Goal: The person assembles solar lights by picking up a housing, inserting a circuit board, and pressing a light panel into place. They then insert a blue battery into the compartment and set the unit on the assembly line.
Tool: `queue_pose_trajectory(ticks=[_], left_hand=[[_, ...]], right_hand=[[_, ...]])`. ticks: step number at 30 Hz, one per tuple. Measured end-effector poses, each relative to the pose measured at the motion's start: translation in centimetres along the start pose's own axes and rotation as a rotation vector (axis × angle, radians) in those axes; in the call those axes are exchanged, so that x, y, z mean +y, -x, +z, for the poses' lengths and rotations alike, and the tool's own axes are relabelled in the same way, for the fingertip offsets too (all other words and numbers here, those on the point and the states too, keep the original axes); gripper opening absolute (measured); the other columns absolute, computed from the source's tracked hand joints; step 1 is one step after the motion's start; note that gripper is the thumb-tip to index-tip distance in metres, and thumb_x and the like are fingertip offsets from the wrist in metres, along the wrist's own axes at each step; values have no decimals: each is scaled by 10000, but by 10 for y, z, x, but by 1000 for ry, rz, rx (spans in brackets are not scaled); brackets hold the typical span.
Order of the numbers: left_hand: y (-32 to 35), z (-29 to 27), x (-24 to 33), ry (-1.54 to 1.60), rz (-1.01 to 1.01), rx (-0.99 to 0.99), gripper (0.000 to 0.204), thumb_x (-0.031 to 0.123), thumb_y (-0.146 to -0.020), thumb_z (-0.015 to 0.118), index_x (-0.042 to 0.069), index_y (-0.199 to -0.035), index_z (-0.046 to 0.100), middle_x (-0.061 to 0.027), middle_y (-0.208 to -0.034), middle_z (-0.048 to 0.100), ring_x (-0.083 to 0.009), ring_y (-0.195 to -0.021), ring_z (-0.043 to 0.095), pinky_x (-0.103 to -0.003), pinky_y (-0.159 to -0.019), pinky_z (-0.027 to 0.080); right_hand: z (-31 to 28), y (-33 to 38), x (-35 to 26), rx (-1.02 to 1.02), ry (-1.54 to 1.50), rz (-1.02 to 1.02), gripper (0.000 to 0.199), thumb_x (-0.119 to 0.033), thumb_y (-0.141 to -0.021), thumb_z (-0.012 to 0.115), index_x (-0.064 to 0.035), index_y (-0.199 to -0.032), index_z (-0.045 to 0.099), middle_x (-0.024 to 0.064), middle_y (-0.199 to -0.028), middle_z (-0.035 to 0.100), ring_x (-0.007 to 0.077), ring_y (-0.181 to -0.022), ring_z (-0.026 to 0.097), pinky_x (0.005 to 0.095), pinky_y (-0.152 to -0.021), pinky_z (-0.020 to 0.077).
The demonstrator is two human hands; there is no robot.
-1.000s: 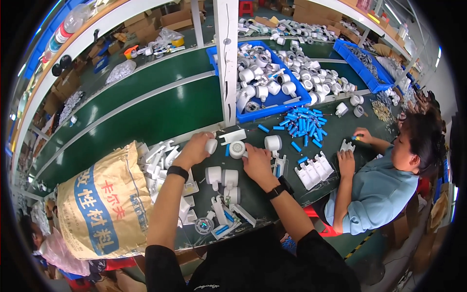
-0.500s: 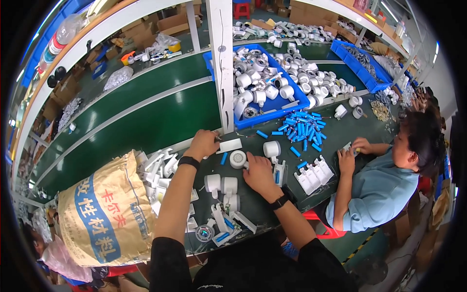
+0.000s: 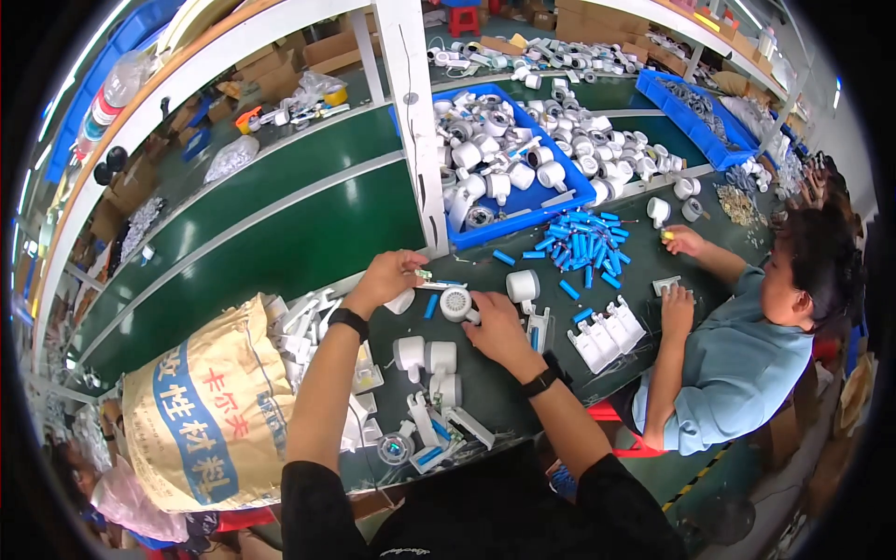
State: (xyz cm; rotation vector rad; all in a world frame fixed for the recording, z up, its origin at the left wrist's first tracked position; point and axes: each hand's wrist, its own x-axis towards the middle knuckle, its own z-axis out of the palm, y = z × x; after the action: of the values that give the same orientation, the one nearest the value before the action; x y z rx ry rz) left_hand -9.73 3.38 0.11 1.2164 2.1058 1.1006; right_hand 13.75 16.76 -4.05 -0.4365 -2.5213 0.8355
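My left hand (image 3: 390, 278) pinches the end of a narrow white casing (image 3: 446, 284), where a bit of green and a strip of blue show. My right hand (image 3: 504, 329) is closed around the short neck of a white round-headed device (image 3: 456, 304), its dotted grille facing up. Between my hands, a loose blue battery cell (image 3: 430, 306) lies on the dark green table. A white round housing (image 3: 523, 287) stands just beyond my right fingers. Nearer me sit several more white housings (image 3: 441, 356) and opened white handles (image 3: 427, 431) with blue cells.
A blue tray (image 3: 523, 220) full of white housings stands beyond a white post (image 3: 411, 121). Blue cells (image 3: 586, 245) lie heaped at right, near white handle shells (image 3: 607, 338). A large paper sack (image 3: 210, 401) is at left. A co-worker (image 3: 728, 345) sits at right.
The casing in my left hand has turned from its plain white face to show green and blue. My right hand has barely moved. The co-worker's far hand has moved away from the other.
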Motion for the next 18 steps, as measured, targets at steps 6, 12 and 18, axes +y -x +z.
queue_pose_trajectory(ticks=[6,12,18], left_hand=[[19,3,12,-95,65,19,215,25,-803,769,40,-1015,737,-119,-919,731,-231,-870,700,-352,-821,548],[27,3,26,-251,73,31,145,22,-849,747,46,-986,708,-111,-900,689,-264,-932,658,-425,-1048,460],[39,3,11,-279,156,115,150,37,-857,744,48,-997,690,-130,-919,684,-301,-954,654,-468,-1136,392]], right_hand=[[-9,-24,-17,139,14,-191,533,-153,-766,791,-11,-1240,595,190,-1234,599,393,-1191,554,510,-1047,426],[-3,3,2,-97,203,37,417,-208,-773,817,-55,-1117,636,152,-1091,659,357,-1106,593,488,-990,437],[2,5,-5,-36,91,30,408,-158,-788,804,-55,-1142,627,149,-1089,667,343,-1095,606,499,-1022,410]])
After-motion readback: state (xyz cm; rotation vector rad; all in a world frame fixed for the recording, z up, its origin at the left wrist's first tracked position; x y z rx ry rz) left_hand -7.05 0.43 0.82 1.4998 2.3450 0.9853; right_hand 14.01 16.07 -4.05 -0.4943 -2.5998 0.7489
